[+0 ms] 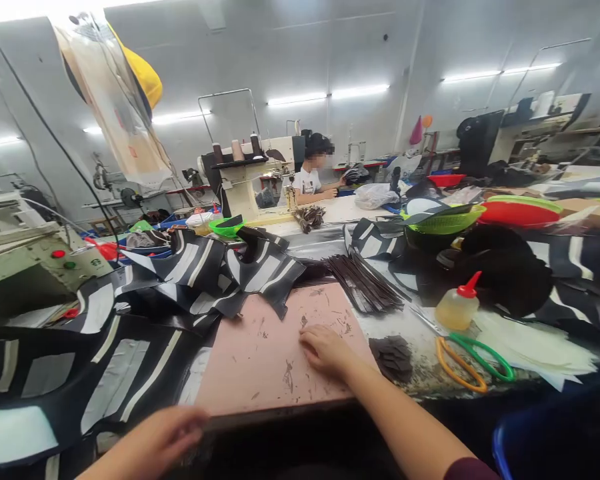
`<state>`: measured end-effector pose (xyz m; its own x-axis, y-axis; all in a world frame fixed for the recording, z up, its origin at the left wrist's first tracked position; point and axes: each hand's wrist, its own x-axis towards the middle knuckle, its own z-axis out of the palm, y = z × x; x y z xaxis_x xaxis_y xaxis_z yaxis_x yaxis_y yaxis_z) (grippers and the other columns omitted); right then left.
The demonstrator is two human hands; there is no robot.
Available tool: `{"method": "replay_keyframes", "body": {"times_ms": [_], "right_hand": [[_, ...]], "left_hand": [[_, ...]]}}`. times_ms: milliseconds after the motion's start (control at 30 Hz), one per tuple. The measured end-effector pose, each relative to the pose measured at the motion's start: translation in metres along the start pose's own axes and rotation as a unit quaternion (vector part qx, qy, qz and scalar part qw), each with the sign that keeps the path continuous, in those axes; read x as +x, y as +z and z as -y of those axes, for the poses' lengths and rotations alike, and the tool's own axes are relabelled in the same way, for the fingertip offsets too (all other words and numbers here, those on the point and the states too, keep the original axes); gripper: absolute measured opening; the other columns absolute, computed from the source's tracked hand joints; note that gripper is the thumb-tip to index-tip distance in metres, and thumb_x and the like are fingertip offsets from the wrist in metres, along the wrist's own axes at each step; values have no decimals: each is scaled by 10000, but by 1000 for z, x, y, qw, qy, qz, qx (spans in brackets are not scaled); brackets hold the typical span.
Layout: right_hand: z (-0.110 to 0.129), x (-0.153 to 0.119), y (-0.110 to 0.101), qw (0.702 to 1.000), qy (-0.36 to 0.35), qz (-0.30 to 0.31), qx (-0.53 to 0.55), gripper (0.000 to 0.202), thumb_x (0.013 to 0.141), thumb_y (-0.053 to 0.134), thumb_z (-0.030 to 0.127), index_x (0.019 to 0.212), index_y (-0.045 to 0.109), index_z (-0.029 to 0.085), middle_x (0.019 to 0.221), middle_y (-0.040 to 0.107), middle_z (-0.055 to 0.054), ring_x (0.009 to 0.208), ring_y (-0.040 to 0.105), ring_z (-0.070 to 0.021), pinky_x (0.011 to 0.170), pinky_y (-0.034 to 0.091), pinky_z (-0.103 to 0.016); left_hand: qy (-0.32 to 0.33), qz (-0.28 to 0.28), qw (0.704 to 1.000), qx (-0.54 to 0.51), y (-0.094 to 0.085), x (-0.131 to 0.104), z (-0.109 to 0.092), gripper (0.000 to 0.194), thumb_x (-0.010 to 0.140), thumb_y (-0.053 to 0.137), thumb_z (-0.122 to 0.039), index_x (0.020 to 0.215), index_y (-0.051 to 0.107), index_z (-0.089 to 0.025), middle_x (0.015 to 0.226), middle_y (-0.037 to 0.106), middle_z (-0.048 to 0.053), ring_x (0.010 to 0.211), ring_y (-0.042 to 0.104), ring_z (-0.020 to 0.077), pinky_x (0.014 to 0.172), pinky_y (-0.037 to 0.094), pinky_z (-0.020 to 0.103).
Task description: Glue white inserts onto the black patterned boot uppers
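My right hand point(326, 350) rests over the pink board point(250, 380), its fingers curled and pressed together near the board's middle. Whatever they may hold is too small or hidden to make out. My left hand point(167, 433) is off the board's front left corner, slightly blurred, with its fingers stretched out, the thumb apart and nothing visible in it. Dark scraps and marks dot the board's surface. Close to its right edge lie a pile of small dark brown pieces point(393, 357) and a bundle of long dark brown strips point(370, 285).
Black panels with white strips point(140, 373) cover the left side. On the right are scissors point(463, 363) with orange and green handles, a red-tipped bottle point(457, 308) and pale sheets point(535, 347). Behind stand a sewing machine point(250, 190) and a seated person point(310, 177).
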<state>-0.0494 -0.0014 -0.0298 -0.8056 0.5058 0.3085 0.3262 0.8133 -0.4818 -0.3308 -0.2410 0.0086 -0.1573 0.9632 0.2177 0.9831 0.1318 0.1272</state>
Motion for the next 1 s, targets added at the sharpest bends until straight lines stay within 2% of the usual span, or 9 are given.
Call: {"method": "replay_keyframes", "body": {"times_ms": [67, 100, 167, 267, 367, 433, 533, 733, 1000], "right_hand": [[0, 1, 1, 1000, 6, -15, -7, 251, 776, 491, 133, 981, 635, 152, 1144, 612, -95, 1080, 526, -207, 973, 376, -340], [0, 2, 2, 1000, 9, -19, -11, 248, 775, 496, 137, 979, 635, 151, 1140, 613, -95, 1074, 529, -207, 967, 381, -338], [-1, 4, 3, 1000, 11, -22, -17, 241, 774, 504, 150, 979, 633, 156, 1135, 616, -91, 1070, 531, -210, 956, 389, -343], [-2, 6, 5, 999, 12, -25, -27, 237, 771, 513, 161, 977, 630, 168, 1135, 616, -83, 1074, 529, -208, 962, 383, -348], [-1, 7, 6, 999, 13, -25, -32, 232, 771, 515, 164, 972, 629, 169, 1133, 617, -83, 1074, 531, -206, 963, 381, -347], [0, 7, 6, 999, 14, -20, -34, 228, 774, 513, 166, 971, 629, 171, 1133, 618, -83, 1080, 529, -208, 966, 379, -354], [2, 7, 6, 999, 14, -19, -38, 234, 768, 514, 156, 971, 629, 171, 1135, 619, -80, 1083, 529, -205, 967, 379, -348], [5, 5, 5, 999, 22, -20, -44, 251, 755, 527, 152, 982, 634, 166, 1148, 614, -82, 1086, 526, -209, 966, 382, -346], [10, -2, 8, 999, 17, -9, -39, 256, 788, 479, 135, 995, 628, 155, 1136, 614, -98, 1083, 527, -208, 968, 385, -345]], "left_hand": [[44, 46, 997, -48, 16, 35, -15, 266, 841, 495, -379, 1032, 626, -249, 1058, 655, 12, 954, 616, 182, 835, 511, 298], [47, 43, 996, -64, 27, 49, -26, 307, 838, 470, -346, 1090, 605, -235, 1144, 622, 37, 1048, 580, 199, 908, 476, 324], [29, 8, 998, -52, 52, 64, -47, 325, 830, 428, -299, 1084, 612, -216, 1174, 608, 65, 1073, 570, 215, 893, 487, 352], [38, -42, 998, 10, 83, 61, -64, 330, 829, 440, -352, 1071, 627, -229, 1213, 582, 72, 1129, 529, 257, 902, 471, 418], [68, -96, 992, 37, 96, 50, -61, 339, 844, 429, -377, 1075, 628, -228, 1194, 596, 67, 1104, 546, 252, 888, 476, 397], [73, -120, 989, 50, 97, 47, -57, 335, 849, 424, -378, 1063, 633, -227, 1180, 605, 62, 1083, 561, 249, 863, 486, 378], [89, -114, 988, 59, 93, 48, -56, 326, 850, 430, -373, 1076, 625, -239, 1178, 608, 49, 1072, 569, 240, 833, 495, 353], [59, -119, 990, 50, 85, 47, -68, 321, 851, 416, -333, 1070, 624, -226, 1184, 603, 62, 1102, 547, 238, 874, 461, 360], [52, -97, 993, 46, 73, 39, -82, 296, 827, 430, -304, 1027, 629, -218, 1138, 628, 68, 1063, 571, 245, 855, 465, 366]]}}
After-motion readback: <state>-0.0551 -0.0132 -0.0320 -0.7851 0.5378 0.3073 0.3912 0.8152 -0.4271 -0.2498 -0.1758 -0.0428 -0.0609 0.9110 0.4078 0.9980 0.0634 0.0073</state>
